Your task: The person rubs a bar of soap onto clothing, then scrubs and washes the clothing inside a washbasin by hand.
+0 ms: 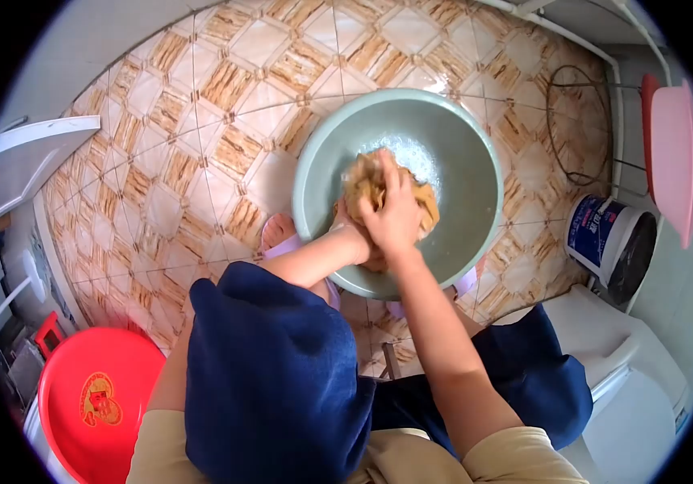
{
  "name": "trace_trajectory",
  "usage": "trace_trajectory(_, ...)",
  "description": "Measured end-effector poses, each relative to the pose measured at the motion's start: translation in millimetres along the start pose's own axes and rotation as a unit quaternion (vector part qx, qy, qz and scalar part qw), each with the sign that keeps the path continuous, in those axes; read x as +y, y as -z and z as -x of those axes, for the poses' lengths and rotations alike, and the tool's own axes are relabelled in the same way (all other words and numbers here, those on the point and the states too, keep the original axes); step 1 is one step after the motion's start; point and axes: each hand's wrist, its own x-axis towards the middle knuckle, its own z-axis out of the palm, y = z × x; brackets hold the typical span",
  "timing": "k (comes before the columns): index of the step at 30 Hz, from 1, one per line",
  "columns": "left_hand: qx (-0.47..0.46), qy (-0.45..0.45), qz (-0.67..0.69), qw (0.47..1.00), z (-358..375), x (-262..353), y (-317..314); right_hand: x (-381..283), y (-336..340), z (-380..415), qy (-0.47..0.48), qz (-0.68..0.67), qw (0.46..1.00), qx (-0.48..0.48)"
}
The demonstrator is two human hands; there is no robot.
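A bunched yellow-brown cloth point(430, 211) lies in a large grey-green plastic basin point(475, 194), and it looks wet. My right hand point(395, 210) presses down over the cloth from above, its fingers bent onto it. Beside and partly under it, my left hand point(351, 235) grips the cloth's near left side; most of its fingers are hidden by the folds and my right hand. Shiny water or suds point(411, 149) show on the basin's bottom beyond the cloth.
Patterned tiles point(242, 145) cover the floor. A red basin point(121, 403) stands at lower left, a labelled bucket point(605, 242) at right. A pink basin point(676, 161) hangs near pipes on the right wall. A white toilet point(637, 363) is at lower right.
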Motion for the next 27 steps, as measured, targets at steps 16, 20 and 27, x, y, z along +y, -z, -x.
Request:
trace_trajectory(16, 0.029, 0.030, -0.026, 0.999, -4, 6, 3, 16, -20, -6, 0.010, 0.063, 0.995, 0.082)
trace_trajectory(20, 0.049, 0.080, -0.039, 0.995, -10, 4, -4, 35, -41, -68, -0.007, 0.067, 0.984, 0.167)
trace_trajectory(27, 0.495, 0.114, 0.404, 0.761, -7, -25, -15, 41, 36, -46, 0.025, -0.120, 0.953, 0.276)
